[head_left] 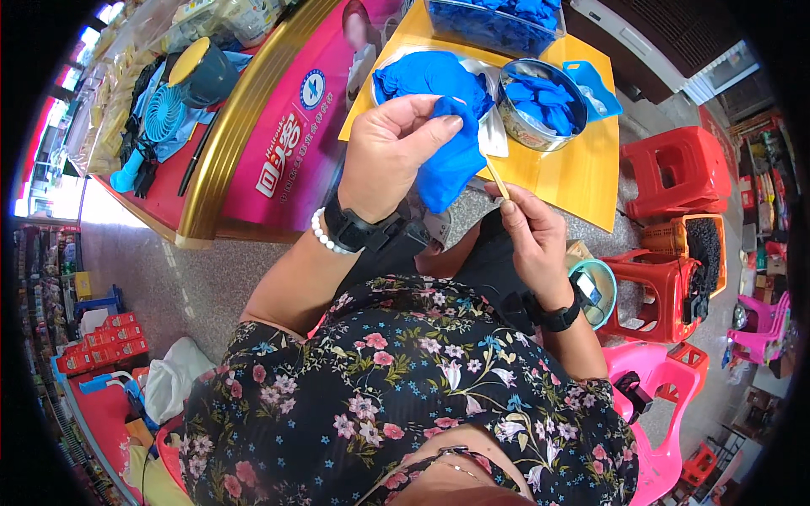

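Observation:
My left hand [390, 152] is raised over the near edge of a yellow table [582, 194], pinching a piece of blue fabric [451, 173] between thumb and fingers. The fabric hangs down in a loose fold. To its right, my right hand [533, 240] grips a thin pale stick [496, 178], its upper end close to the fabric; I cannot tell whether they touch. Behind my left hand, a heap of the same blue fabric [422, 72] lies in a white dish. A round tin [548, 142] beside it holds more blue pieces.
A clear box [494, 38] of blue pieces stands at the table's far side, near a small blue basket [601, 93]. To the left runs a pink counter with a gold edge [215, 160], bearing a blue fan [164, 114]. Red stools [675, 173] stand on the right.

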Demonstrator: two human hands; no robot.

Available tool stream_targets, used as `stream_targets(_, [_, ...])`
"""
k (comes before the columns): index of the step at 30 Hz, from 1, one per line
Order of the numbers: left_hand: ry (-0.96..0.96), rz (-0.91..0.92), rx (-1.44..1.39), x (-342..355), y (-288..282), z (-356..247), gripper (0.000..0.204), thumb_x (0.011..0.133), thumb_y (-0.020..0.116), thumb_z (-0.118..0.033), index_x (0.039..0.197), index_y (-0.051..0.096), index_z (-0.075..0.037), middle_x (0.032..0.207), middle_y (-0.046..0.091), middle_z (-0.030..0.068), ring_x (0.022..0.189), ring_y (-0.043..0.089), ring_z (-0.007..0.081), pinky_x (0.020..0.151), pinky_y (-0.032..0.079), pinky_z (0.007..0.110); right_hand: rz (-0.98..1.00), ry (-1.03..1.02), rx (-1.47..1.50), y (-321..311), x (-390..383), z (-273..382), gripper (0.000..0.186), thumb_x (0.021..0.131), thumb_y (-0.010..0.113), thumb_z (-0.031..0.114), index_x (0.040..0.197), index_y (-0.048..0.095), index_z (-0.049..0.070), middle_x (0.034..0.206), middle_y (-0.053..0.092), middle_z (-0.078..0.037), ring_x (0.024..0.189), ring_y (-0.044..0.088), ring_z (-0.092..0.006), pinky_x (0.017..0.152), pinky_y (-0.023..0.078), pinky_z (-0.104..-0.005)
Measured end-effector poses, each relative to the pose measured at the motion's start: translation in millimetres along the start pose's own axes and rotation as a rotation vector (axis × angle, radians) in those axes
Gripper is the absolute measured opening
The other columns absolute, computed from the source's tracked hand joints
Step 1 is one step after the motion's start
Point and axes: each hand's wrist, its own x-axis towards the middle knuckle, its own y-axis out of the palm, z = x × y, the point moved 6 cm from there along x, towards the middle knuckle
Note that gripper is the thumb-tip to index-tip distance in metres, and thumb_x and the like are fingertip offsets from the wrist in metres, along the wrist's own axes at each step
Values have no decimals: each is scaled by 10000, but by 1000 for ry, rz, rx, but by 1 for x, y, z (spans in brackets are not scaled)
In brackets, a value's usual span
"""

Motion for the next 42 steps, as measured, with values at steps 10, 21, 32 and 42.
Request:
stream_targets(10, [-150,240,181,-7,3,6,148,861,638,-71,981,660,13,896,671,40,791,612,70,716,512,218,200,80,142,-4,3,2,238,943,526,142,1103,630,-1,809,605,20,625,446,-28,545,350,-178])
stream_targets(21, [30,-36,254,-15,-4,10,323,937,565,-219,673,528,-37,598,422,-91,570,350,-3,479,300,197,190,131,183,3,4,-7,273,954,514,184,1136,609,5,626,410,80,520,299,-13,460,218,-180])
stream_targets(32, [27,-56,69,-19,7,14,229,947,550,-227,849,628,-35,716,500,-92,663,389,-11,570,328,175,127,121,244,2,1,-7,249,946,520,148,1120,625,4,702,514,48,602,387,-23,528,321,-179])
stream_targets(42, [124,-179,-35,-11,-7,18,266,936,567,-228,991,641,23,758,578,-44,658,484,26,572,389,180,90,161,365,14,-2,-10,247,947,531,169,1095,629,-3,711,496,54,613,390,-27,523,322,-178])
